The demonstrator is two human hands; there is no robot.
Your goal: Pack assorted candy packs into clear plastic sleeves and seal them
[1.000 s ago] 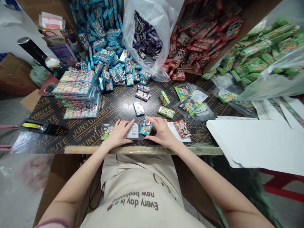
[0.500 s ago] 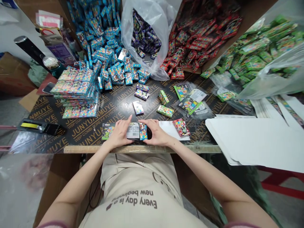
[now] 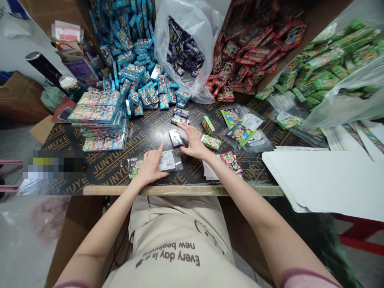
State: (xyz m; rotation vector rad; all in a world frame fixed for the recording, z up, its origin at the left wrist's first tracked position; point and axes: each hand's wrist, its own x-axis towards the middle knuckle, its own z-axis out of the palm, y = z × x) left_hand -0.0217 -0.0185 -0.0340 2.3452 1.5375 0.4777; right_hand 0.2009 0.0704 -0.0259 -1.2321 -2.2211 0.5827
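My left hand (image 3: 152,166) lies with spread fingers on a clear plastic packet (image 3: 168,161) that has a green printed card and a barcode label. The blue box seen earlier at the packet's right end no longer shows; whether it is inside, I cannot tell. My right hand (image 3: 193,142), thumb and fingers apart, reaches beside a white-and-purple box (image 3: 175,138), its fingertips near the purple boxes (image 3: 180,119). Two green boxes (image 3: 211,142) lie close to that hand's right. A red packet (image 3: 231,161) rests on white card (image 3: 210,171) beyond my right forearm.
A stack of filled packs (image 3: 100,120) stands at the left. Piles of blue (image 3: 147,88), red (image 3: 226,94) and green boxes (image 3: 327,80) line the back, around a plastic bag (image 3: 207,76) of purple ones. White sheets (image 3: 324,180) overhang the right edge.
My right hand has left the packet's right end and moved up the table to the white-and-purple box. My left hand stays on the packet. The blue box is out of sight.
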